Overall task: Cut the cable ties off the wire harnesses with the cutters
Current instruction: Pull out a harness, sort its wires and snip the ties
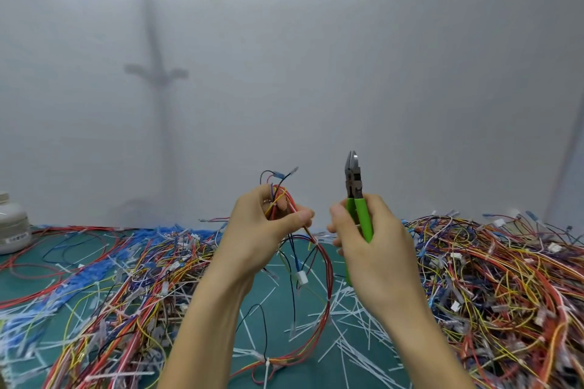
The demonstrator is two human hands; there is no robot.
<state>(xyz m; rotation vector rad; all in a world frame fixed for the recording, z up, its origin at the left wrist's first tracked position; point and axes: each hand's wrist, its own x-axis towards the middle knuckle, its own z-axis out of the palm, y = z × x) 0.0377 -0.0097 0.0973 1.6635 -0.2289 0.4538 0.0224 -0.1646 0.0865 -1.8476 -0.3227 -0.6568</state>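
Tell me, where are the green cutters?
In the head view, the green cutters stand upright just right of centre, gripped by the right hand, beside the left hand holding a wire harness.

Far to the left of the fingers [257,199] of our left hand we see a white container [11,224] with a small label, and it stands on the green mat [25,281]. The same mat shows below the fingers. Behind and above them rises a pale grey wall [379,73], and up to their left it carries a faint blurred shape [156,73] like a pole with a crossbar.
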